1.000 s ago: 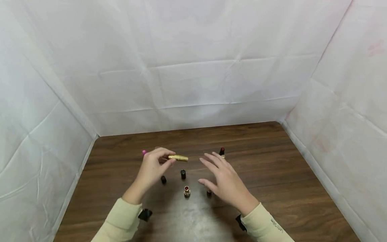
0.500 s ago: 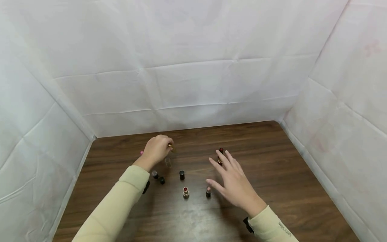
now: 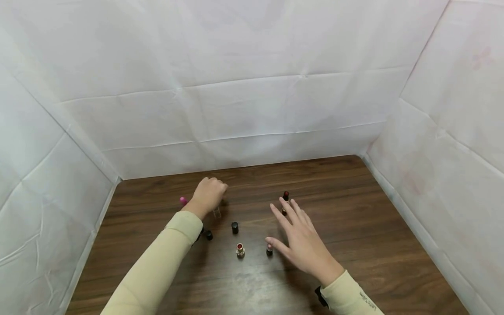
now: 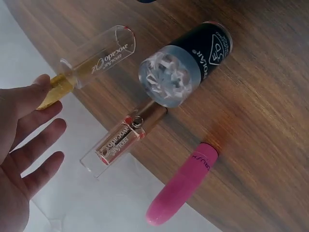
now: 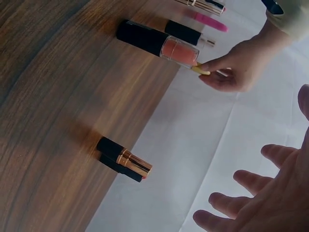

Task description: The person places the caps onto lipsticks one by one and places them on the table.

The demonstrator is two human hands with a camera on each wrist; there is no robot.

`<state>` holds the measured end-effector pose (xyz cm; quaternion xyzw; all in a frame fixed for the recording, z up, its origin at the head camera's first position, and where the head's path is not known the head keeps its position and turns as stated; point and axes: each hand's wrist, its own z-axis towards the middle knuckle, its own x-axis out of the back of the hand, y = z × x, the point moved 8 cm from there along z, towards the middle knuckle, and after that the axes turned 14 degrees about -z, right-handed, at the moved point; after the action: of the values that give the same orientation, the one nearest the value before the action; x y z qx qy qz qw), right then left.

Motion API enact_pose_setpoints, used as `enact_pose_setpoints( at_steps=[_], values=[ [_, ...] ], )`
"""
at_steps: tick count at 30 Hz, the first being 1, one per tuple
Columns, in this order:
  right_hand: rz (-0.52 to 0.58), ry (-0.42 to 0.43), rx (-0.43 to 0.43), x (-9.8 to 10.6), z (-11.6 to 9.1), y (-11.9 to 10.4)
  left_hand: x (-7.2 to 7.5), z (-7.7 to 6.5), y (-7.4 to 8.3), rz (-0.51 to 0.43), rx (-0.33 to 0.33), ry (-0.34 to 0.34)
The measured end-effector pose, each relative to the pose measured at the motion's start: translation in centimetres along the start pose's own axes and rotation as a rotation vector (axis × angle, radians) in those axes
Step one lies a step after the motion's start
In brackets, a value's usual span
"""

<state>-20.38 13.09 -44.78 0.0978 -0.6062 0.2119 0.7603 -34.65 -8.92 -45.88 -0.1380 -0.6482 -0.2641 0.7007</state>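
Observation:
My left hand [image 3: 208,194] reaches to the back left of the table and pinches a gold lipstick tube [image 4: 52,92] between thumb and fingertips. Standing right by the tube is a clear cap [image 4: 111,46], which overlaps it in the left wrist view. My arm's reach hides the tube in the head view. My right hand [image 3: 303,240] hovers holding nothing, fingers spread. Its thumb is just above a pink lipstick with a black base [image 3: 269,250]. Its fingertips overlap a rose-gold and black lipstick [image 5: 123,152], beside which stands a dark red lipstick [image 3: 286,195].
Beside the left hand stand a magenta tube [image 4: 183,183], a brown tube with a clear cap [image 4: 120,137] and a black cap with a crystal-like top [image 4: 188,63]. A black cap [image 3: 235,227], another black cap [image 3: 209,235] and a gold lipstick [image 3: 240,250] stand nearer the front.
The left hand has carried the gold lipstick tube back and turned it from lying level to pointing down at the table. The right hand has drifted slightly right.

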Motion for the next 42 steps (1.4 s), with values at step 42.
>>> enact_pose_setpoints(
  at_steps=[42],
  values=[
    [0.011, -0.039, 0.015, -0.6, 0.5, -0.1, 2.1, -1.7, -0.4, 0.086, -0.049, 0.062]
  ],
)
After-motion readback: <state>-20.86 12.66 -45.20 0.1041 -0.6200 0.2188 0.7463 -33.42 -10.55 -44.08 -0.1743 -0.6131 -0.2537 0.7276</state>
